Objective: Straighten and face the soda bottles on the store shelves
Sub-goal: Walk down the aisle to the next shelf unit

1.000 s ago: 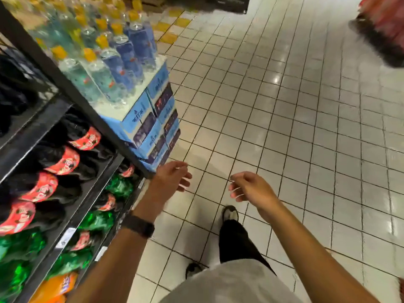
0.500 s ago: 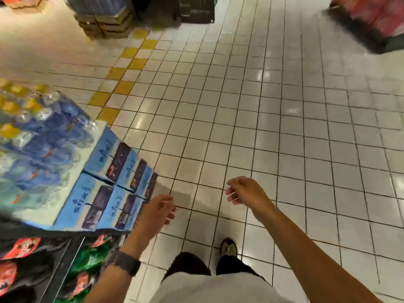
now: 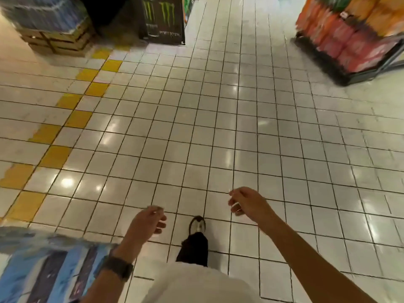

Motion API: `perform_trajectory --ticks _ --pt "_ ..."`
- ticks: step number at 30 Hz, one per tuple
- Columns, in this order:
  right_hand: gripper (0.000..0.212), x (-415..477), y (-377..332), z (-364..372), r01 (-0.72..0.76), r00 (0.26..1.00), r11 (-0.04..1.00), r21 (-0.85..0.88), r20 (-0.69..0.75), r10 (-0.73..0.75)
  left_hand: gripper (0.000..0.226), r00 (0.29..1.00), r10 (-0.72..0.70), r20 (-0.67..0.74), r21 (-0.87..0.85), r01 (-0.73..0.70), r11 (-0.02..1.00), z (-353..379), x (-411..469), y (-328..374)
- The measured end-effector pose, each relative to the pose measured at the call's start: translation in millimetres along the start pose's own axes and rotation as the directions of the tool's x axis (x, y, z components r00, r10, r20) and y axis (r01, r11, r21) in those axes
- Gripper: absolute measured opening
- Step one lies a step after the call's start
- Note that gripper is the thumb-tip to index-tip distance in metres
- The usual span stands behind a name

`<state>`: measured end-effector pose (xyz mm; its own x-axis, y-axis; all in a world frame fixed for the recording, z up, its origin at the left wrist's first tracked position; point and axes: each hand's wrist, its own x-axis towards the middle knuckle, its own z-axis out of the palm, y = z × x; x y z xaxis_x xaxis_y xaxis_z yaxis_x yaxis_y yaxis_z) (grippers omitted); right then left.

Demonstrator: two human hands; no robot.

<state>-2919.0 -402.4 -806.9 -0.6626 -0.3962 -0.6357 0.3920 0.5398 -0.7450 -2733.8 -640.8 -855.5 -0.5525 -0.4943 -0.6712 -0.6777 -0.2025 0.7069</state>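
**Empty hands over the aisle, soda well off to the right**

The soda bottles point(image 3: 349, 33) sit at the far upper right, stacked in orange and red blocks on a dark metal rack point(image 3: 328, 64). They are too blurred to tell which way they face or how their long axes run. Both hands are well apart from them. The left hand point(image 3: 145, 224) hangs with its fingers loosely curled and holds nothing; a dark band point(image 3: 119, 267) circles its wrist. The right hand point(image 3: 247, 204) is likewise loosely curled and empty.

Beneath them lies a glossy floor point(image 3: 196, 127) of square white tiles with dark grout, crossed by a diagonal line of yellow tiles point(image 3: 78, 119). A shoe point(image 3: 197, 225) is planted between the hands. Blue cartons point(image 3: 43, 274) fill the lower left corner. A black display point(image 3: 162, 18) with green claw marks and a wooden pallet point(image 3: 56, 42) stand at the top.
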Motion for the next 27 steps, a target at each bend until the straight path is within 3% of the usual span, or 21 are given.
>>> perform_trajectory --ticks 3,8,13,17,20,27 --pt "0.017 51 -25 -39 -0.1 0.994 0.994 0.037 -0.046 0.101 0.013 0.995 0.028 0.097 0.071 -0.035 0.997 29 62 90" --pt "0.013 136 -61 -100 -0.215 0.959 0.962 0.17 -0.152 0.241 0.012 0.94 0.195 0.28 0.2 -0.256 0.946 86 165 255" --pt "0.011 248 -131 -156 -0.183 0.956 0.953 0.241 -0.183 0.23 0.014 0.882 0.278 0.381 0.167 -0.361 0.918 140 261 382" --pt "0.016 368 -209 -200 -0.092 0.978 0.972 0.216 -0.162 0.129 0.017 0.912 0.235 0.337 0.161 -0.302 0.94 169 359 456" --pt "0.016 443 -277 -232 -0.088 0.99 0.983 0.158 -0.094 0.104 0.015 0.959 0.173 0.224 0.167 -0.212 0.963 162 413 501" --pt "0.013 614 -483 -304 0.108 0.994 0.994 0.022 -0.017 -0.108 0.013 0.99 0.134 0.048 0.077 -0.137 0.988 139 541 629"
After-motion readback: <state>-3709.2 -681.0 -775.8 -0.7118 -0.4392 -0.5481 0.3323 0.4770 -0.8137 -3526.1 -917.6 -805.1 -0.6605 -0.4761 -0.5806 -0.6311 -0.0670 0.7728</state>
